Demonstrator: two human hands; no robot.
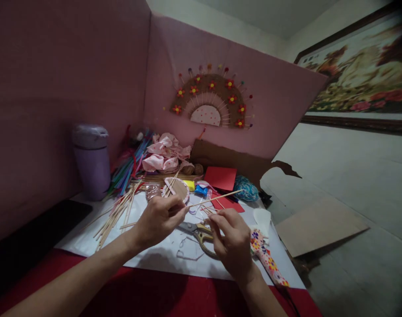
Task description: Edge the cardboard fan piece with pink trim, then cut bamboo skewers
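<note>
My left hand (159, 219) pinches one end of a thin wooden stick (217, 198), which points right over the white sheet (161, 255). My right hand (232, 240) is closed in a pinch just below the stick, holding something small I cannot make out. Scissors (197, 232) with yellow handles lie under both hands. A round brown disc with a pink rim (178, 188) and several more sticks (117, 215) lie beyond my left hand.
A lilac lidded cup (91, 160) stands at the left. Coloured straws (130, 165), pink fabric (164, 154), red paper (221, 177), blue yarn (247, 188) and a flowered tool (267, 257) crowd the table. A fan-shaped craft (210, 103) hangs on the pink wall. Cardboard (319, 224) lies at right.
</note>
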